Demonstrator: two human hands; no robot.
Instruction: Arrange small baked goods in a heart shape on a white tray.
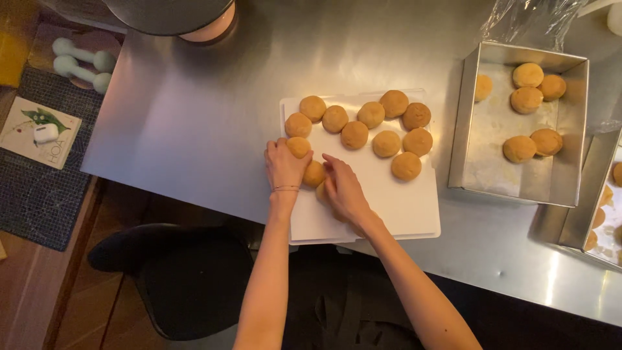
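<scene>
To your right on the steel table [194,123], a metal baking tin [576,129]; far left, two pale dumbbells [84,65].

Dim, warm light; soft glare on the steel table [194,116], floor in shadow.

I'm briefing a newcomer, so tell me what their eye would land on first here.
First, the cluster of round tan dough balls on the white board mid-table, with the left hand on one ball at the board's left edge and the right hand beside it over others. Next, the square metal pan to the right, holding several more balls.
</scene>
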